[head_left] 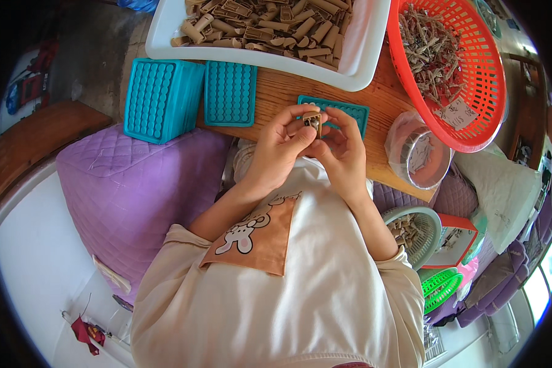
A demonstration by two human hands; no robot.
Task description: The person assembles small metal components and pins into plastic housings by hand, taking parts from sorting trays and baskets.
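Both hands meet above the near edge of the wooden table, holding up a small tan plastic casing (313, 122) with dark and metallic bits showing inside it. My left hand (277, 147) is closed, its thumb and fingers pinching the casing from the left. From the other side my right hand (345, 150) grips it too, fingers curled around its far edge. Partly hidden behind the hands lies a teal tray (357, 113) with round pockets.
Beyond, a white bin (257, 61) holds many tan plastic casings. A red basket (484, 80) of thin metal parts is at the far right, above a plastic-lined round container (396, 144). Teal trays (159, 98) are stacked left, beside another teal tray (230, 92). A purple quilted cover (141, 202) is nearer.
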